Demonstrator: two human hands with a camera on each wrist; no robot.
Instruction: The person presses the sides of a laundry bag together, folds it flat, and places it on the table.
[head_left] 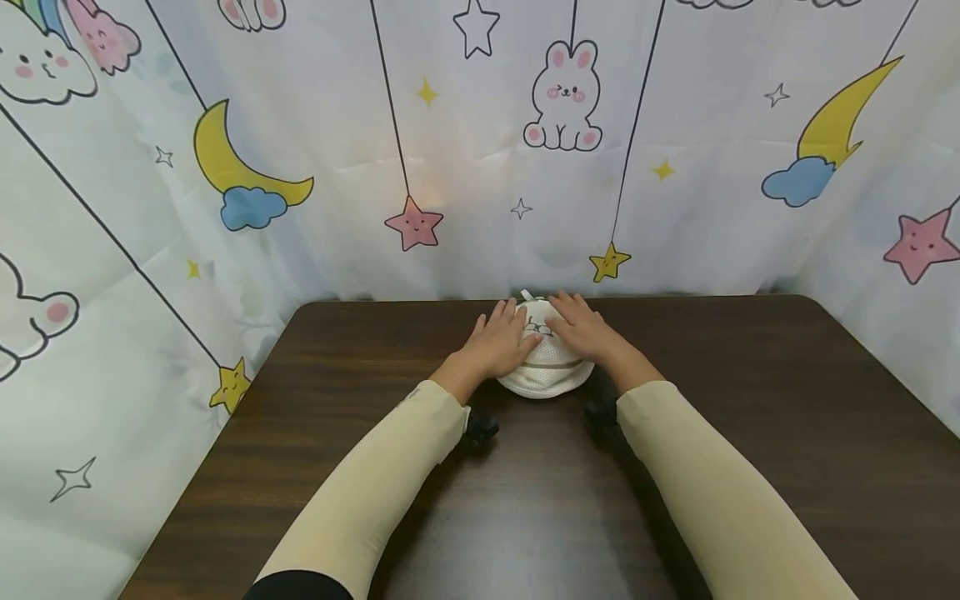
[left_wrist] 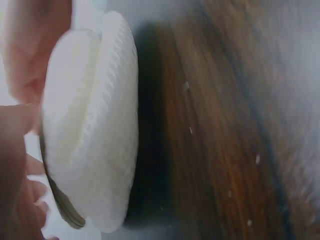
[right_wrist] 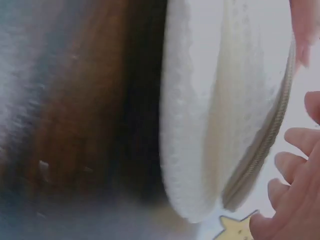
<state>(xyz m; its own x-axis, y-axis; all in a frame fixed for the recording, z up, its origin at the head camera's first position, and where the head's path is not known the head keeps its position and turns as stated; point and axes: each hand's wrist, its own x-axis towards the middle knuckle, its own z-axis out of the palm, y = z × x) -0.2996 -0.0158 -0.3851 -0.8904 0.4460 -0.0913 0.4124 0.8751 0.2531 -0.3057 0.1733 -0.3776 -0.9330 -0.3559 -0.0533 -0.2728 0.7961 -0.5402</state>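
A rounded white fabric item (head_left: 544,382) with a dimpled weave lies near the far edge of the table. A small face is drawn on its upper part, and a white tab sticks up at its far end. From the left, my left hand (head_left: 497,340) rests on it with fingers extended. My right hand (head_left: 588,332) lies on the other side, fingers likewise stretched forward. In the left wrist view the item (left_wrist: 102,135) shows a thick, folded side. A ribbed, brownish edge (right_wrist: 260,155) runs along it in the right wrist view.
The dark wood-grain table (head_left: 360,375) has rounded far corners. Behind it hangs a white curtain (head_left: 480,167) printed with moons, stars and rabbits. Dark wrist devices (head_left: 482,428) sit beneath both cream sleeves (head_left: 375,475).
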